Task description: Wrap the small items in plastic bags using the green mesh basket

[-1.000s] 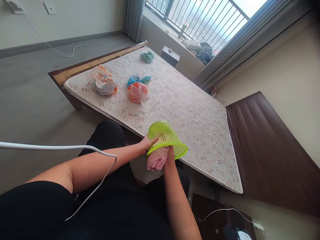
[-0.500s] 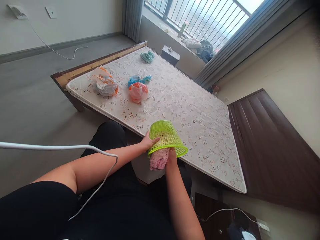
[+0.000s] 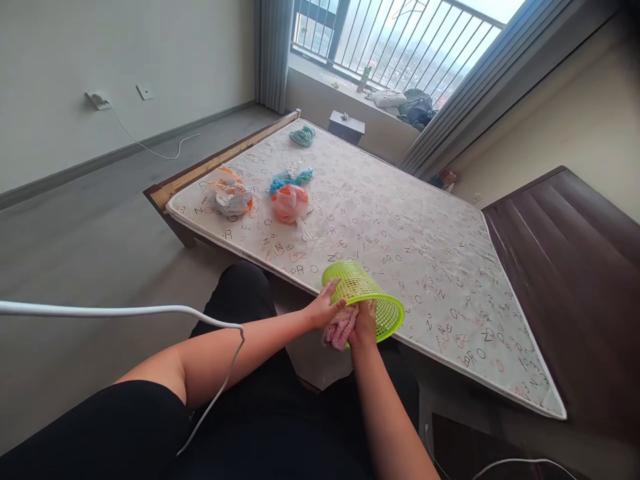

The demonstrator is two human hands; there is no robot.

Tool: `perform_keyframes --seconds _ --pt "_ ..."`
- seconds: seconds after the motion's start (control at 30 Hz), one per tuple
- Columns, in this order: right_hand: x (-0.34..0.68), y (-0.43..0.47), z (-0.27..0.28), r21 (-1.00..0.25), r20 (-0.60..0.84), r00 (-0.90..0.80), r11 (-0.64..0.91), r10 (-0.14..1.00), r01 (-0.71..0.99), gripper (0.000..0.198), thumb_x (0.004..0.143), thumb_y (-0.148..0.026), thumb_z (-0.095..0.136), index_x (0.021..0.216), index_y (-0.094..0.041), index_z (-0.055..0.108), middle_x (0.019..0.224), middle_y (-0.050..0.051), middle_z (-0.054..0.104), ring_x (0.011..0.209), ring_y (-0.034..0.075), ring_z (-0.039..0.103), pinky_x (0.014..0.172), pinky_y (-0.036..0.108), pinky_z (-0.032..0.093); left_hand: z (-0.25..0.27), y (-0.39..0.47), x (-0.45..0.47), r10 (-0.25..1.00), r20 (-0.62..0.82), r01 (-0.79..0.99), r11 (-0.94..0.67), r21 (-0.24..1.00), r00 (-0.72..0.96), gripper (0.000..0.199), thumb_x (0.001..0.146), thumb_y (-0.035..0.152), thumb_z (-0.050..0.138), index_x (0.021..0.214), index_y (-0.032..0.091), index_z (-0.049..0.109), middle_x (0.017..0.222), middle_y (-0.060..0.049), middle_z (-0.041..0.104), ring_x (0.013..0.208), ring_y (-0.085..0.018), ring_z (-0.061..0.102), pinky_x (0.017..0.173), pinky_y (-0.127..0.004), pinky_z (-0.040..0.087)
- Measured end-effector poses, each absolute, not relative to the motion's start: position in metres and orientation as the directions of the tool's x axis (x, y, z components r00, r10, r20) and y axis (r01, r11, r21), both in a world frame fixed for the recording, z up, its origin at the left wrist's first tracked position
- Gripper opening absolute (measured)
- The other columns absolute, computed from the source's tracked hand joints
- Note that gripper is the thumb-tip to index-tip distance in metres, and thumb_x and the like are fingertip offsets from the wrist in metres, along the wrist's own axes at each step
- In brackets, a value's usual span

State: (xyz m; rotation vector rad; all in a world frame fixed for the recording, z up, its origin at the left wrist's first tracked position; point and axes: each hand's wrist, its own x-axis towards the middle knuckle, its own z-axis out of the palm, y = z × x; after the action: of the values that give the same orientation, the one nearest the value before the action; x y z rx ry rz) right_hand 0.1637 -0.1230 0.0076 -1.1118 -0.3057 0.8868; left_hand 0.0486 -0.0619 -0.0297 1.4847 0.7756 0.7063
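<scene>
A lime-green mesh plastic basket (image 3: 353,280) lies tilted on its side over the mattress edge, its mouth turned toward me and to the right. My left hand (image 3: 324,308) grips the basket's left side, with the thumb across the mesh. At the mouth, my right hand (image 3: 364,328) is closed on a pink terry towel (image 3: 341,327), which bunches out below the rim between my hands. The fingertips of my right hand are partly inside the basket.
The bed's lettered mattress (image 3: 390,213) carries an orange-white plastic bag (image 3: 233,195), a red bag (image 3: 290,203), a blue bag (image 3: 293,179) and a teal coil (image 3: 303,136). A dark headboard (image 3: 560,267) stands right. A white cable (image 3: 125,310) crosses by my left arm.
The basket has turned so that its mouth shows more toward the right. The towel is more bunched, with my right hand still on it. The camera view has shifted.
</scene>
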Motion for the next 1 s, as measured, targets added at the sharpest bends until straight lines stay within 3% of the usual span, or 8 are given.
perform_keyframes --seconds 0.1,0.2,0.33,0.43,0.63,0.8,0.87,1.0 --pt "0.156 -0.121 0.007 -0.876 -0.184 0.554 0.12 0.812 -0.467 0.049 0.088 -0.034 0.074 0.135 -0.035 0.059 0.132 0.0 0.076 0.113 0.018 0.076 0.108 0.04 0.059 -0.026 -0.063 0.044 0.765 -0.019 0.119 -0.076 0.99 0.644 0.11 0.082 0.086 0.067 0.167 0.021 0.043 0.179 -0.019 0.028 0.169 -0.043 0.007 0.138 -0.059 0.008" --pt "0.156 -0.12 0.001 -0.902 -0.2 0.455 0.019 0.868 -0.432 0.056 0.081 -0.029 0.079 0.135 -0.032 0.065 0.136 0.004 0.076 0.122 0.023 0.074 0.118 0.047 0.052 -0.028 -0.063 0.044 0.782 -0.018 0.11 -0.065 0.992 0.623 0.108 0.085 0.08 0.07 0.169 0.02 0.039 0.18 -0.019 0.025 0.17 -0.042 0.006 0.138 -0.058 0.006" --pt "0.166 -0.12 -0.01 -0.977 -0.202 0.305 -0.17 0.931 -0.127 0.05 0.076 -0.025 0.081 0.126 -0.029 0.076 0.135 0.005 0.077 0.136 0.029 0.065 0.13 0.054 0.036 -0.034 -0.062 0.046 0.857 -0.118 0.127 0.062 0.99 0.501 0.1 0.094 0.072 0.065 0.171 0.018 0.031 0.181 -0.022 0.017 0.17 -0.039 -0.003 0.137 -0.059 0.009" --pt "0.174 -0.119 -0.018 -0.975 -0.174 0.201 -0.198 0.964 0.105 0.044 0.076 -0.019 0.075 0.118 -0.03 0.082 0.133 0.004 0.079 0.137 0.03 0.064 0.131 0.057 0.031 -0.034 -0.062 0.045 0.888 -0.182 0.158 0.126 0.979 0.423 0.092 0.098 0.069 0.06 0.169 0.017 0.034 0.181 -0.024 0.014 0.17 -0.039 -0.004 0.136 -0.06 0.009" --pt "0.19 -0.119 -0.027 -0.906 -0.231 0.176 -0.278 0.957 0.321 0.033 0.067 -0.007 0.077 0.088 -0.03 0.084 0.117 0.005 0.083 0.121 0.031 0.072 0.126 0.052 0.035 -0.025 -0.057 0.042 0.913 0.006 0.091 -0.047 0.995 0.409 0.07 0.1 0.057 0.063 0.162 0.027 0.049 0.179 -0.013 0.029 0.171 -0.034 0.008 0.138 -0.055 0.008" --pt "0.202 -0.12 -0.026 -0.949 -0.189 0.405 -0.273 0.894 0.158 0.052 0.062 -0.007 0.075 0.107 -0.032 0.082 0.13 0.003 0.08 0.137 0.028 0.065 0.13 0.045 0.033 -0.02 -0.055 0.042 0.895 -0.006 0.079 -0.032 0.996 0.446 0.071 0.1 0.057 0.063 0.161 0.024 0.05 0.178 -0.013 0.032 0.171 -0.033 0.011 0.139 -0.052 0.007" --pt "0.201 -0.116 -0.024 -0.963 -0.225 0.53 -0.269 0.818 0.006 0.049 0.068 -0.017 0.072 0.115 -0.031 0.079 0.127 0.003 0.08 0.132 0.027 0.068 0.125 0.046 0.042 -0.019 -0.059 0.042 0.874 -0.005 0.099 -0.05 0.994 0.486 0.072 0.1 0.057 0.063 0.163 0.026 0.048 0.181 -0.011 0.026 0.171 -0.032 0.009 0.139 -0.051 0.005" --pt "0.184 -0.1 -0.022 -0.929 -0.318 0.406 -0.197 0.857 -0.312 0.03 0.086 -0.038 0.06 0.11 -0.025 0.074 0.114 0.008 0.082 0.115 0.026 0.075 0.107 0.045 0.058 -0.017 -0.072 0.043 0.788 0.027 0.119 -0.128 0.985 0.615 0.073 0.099 0.053 0.064 0.165 0.028 0.046 0.182 -0.008 0.024 0.171 -0.034 0.008 0.139 -0.053 0.006"
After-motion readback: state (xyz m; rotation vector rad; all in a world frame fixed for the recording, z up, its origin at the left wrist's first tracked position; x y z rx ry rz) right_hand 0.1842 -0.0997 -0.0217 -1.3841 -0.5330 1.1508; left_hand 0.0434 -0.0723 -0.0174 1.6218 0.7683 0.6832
